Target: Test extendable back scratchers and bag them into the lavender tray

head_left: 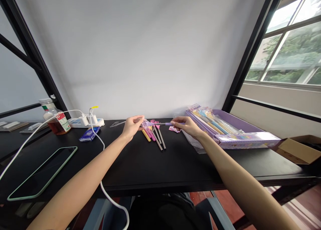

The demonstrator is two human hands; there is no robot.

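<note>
Purple scratcher (pixel 168 124), in the head view, is left of the lilac box (pixel 247 141). The right hand (pixel 185 125), nearer the box, pinches its handle; the left hand (pixel 131 126), farther off, closes on its clawed head. Loose scratchers (pixel 152 136) lie on the counter (pixel 150 169), left of the box.

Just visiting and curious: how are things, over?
Right hand holding purple stick by handle. Left hand pinching clear wrapper near stick's forked end. Other sticks lying nearby.

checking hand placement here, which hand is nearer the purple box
Right. The right hand is just left of the purple box; the left hand is farther left, across the pile of colored-handled pieces.
</note>
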